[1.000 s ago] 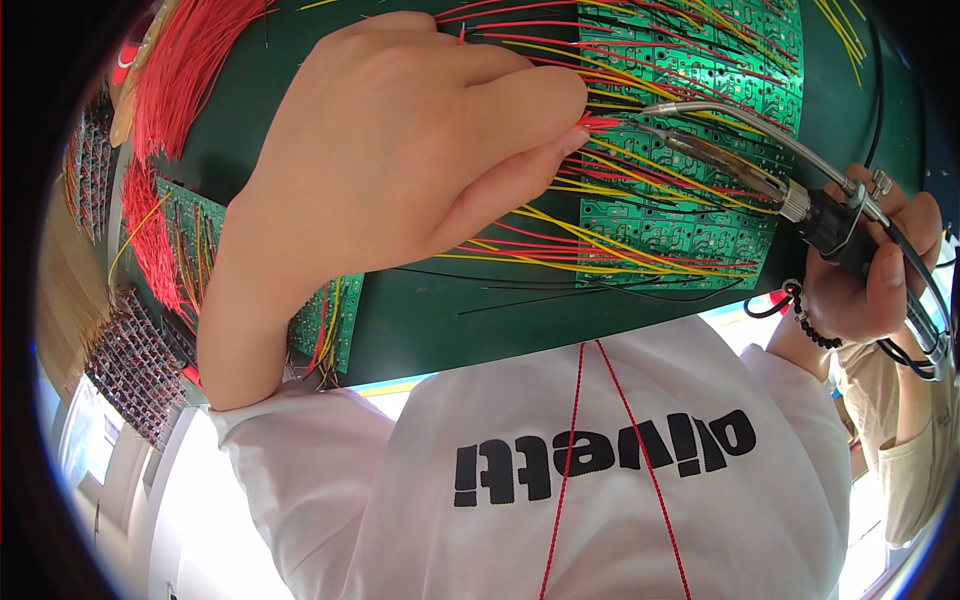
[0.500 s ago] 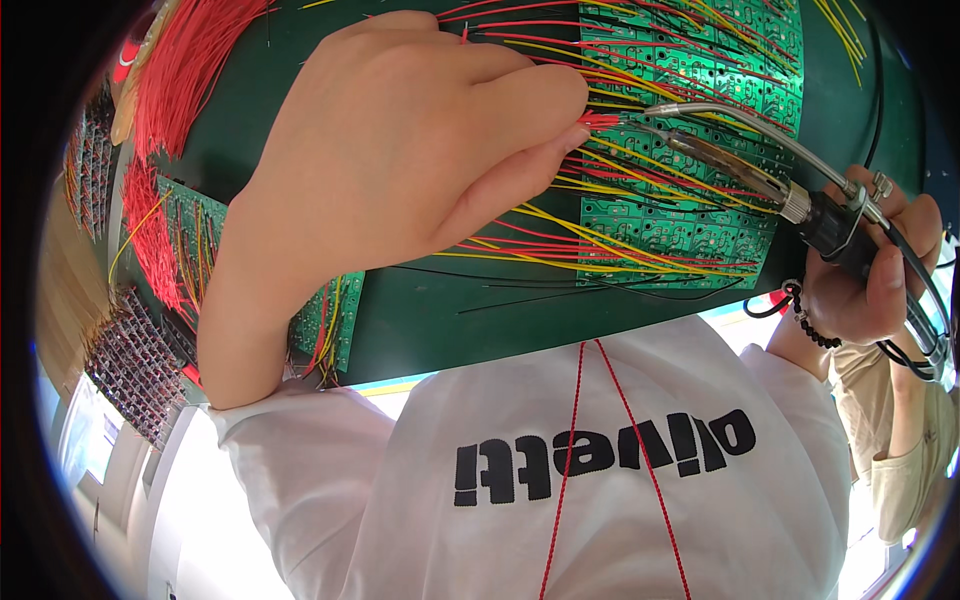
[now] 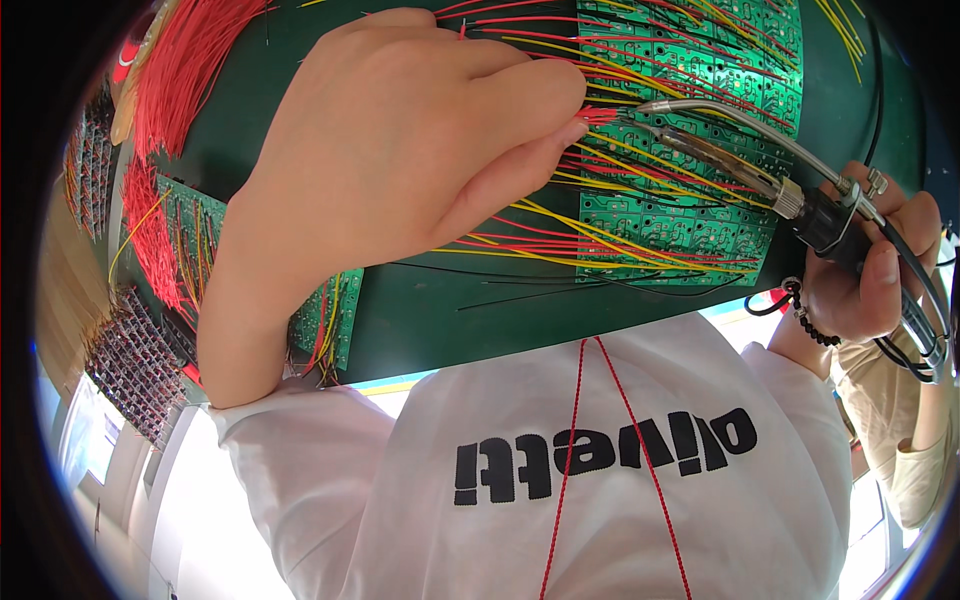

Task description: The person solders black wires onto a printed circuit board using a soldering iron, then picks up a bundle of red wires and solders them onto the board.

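My left hand (image 3: 410,150) is closed in a pinch on several short red wires (image 3: 600,116), whose ends stick out past the thumb and forefinger over the circuit board panel (image 3: 680,225). From the right, my right hand (image 3: 870,275) grips a soldering iron (image 3: 830,225) with a black handle. A curved metal solder-feed tube (image 3: 750,112) is clamped along the iron. Both the iron's tip and the tube's end meet close to the red wire ends; whether they touch is too small to tell. Red, yellow and black wires fan leftward from the green panel.
A large bundle of red wires (image 3: 190,80) lies at the far left, partly over another green board (image 3: 340,315) with wires. Stacked boards (image 3: 135,370) stand beyond the table's left edge. A dark cable (image 3: 877,90) runs along the right. Another person's sleeve (image 3: 915,485) shows at lower right.
The iron's tip and the feed tube have shifted slightly left along with the red wires in my left hand. The other person's arm at lower right has moved.
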